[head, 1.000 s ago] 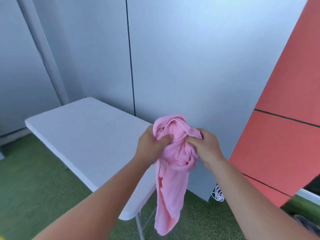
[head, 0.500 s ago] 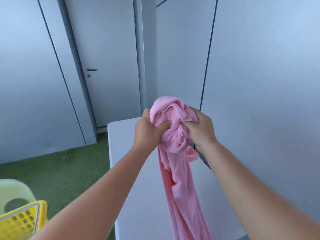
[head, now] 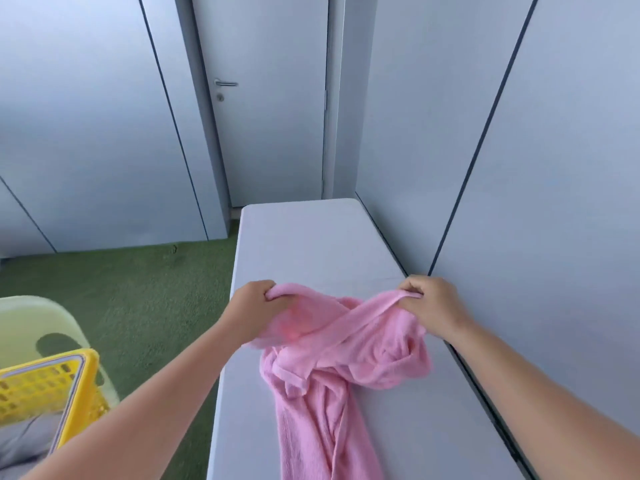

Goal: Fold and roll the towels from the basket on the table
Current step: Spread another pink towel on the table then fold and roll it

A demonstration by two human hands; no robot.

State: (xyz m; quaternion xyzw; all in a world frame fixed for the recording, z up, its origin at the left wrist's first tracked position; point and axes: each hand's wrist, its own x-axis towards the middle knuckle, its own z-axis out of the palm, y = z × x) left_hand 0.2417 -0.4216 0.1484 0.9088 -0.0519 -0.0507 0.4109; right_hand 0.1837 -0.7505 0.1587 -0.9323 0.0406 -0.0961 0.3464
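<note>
A pink towel (head: 322, 386) lies crumpled on the white table (head: 311, 244), its long tail running toward the near edge. My left hand (head: 254, 306) pinches one part of its upper edge at the table's left side. My right hand (head: 431, 303) pinches another part near the wall side. The edge between them is stretched and twisted. The yellow basket (head: 52, 386) stands at the lower left, off the table, with a grey towel (head: 24, 441) inside.
Grey wall panels run close along the table's right side. A closed door (head: 270, 98) stands beyond the far end. A pale green chair (head: 38, 320) sits behind the basket on green carpet (head: 138, 289).
My hands have moved apart and down, spreading the bunched towel onto the table. The view has swung left along the table, bringing the basket into sight.
</note>
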